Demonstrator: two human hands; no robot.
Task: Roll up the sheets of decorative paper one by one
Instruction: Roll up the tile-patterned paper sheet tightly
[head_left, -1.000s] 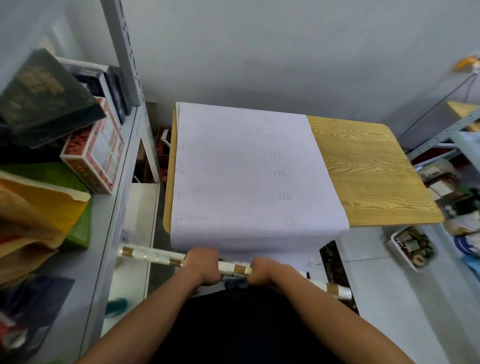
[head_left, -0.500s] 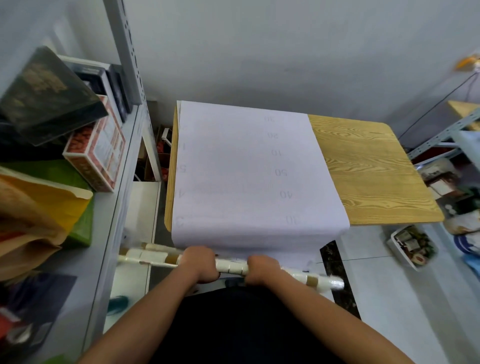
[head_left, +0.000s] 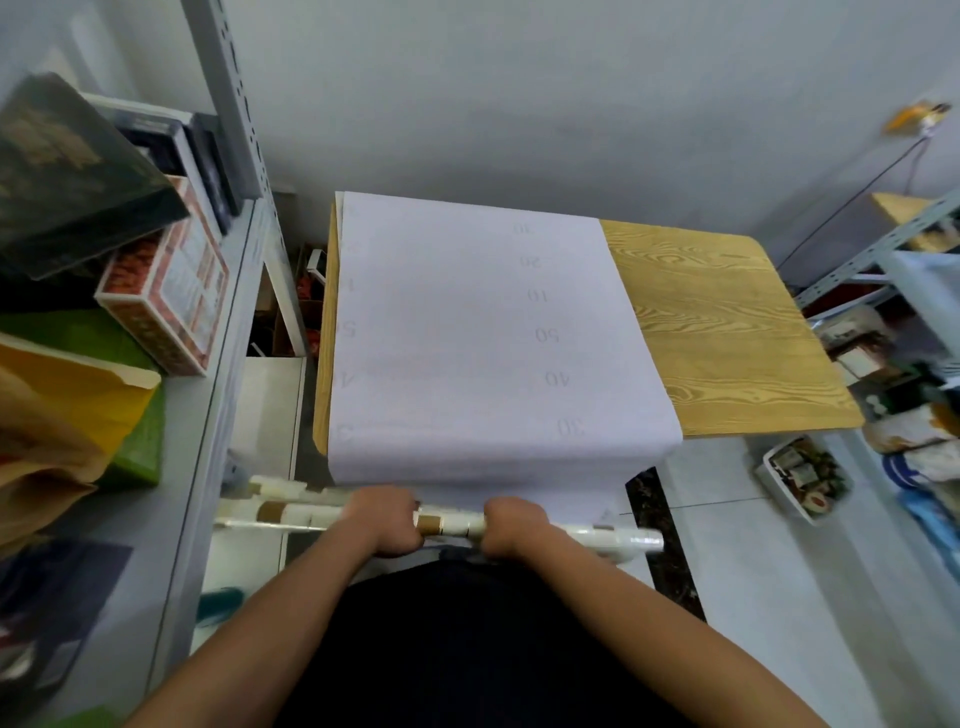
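Both hands (head_left: 387, 519) (head_left: 514, 525) grip the roll (head_left: 452, 524) below the table edge (head_left: 769, 430).

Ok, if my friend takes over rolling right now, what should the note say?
Left hand: grips the paper roll near its middle.
Right hand: grips the same roll, just beside the left hand.
The roll is held below the near edge of the wooden table, pattern side out.
The stack of flat sheets covers the table's left part, white backs up, hanging over the near edge.
Done: one sheet mostly rolled.
Left: finish this roll, then roll the remaining sheets one by one.
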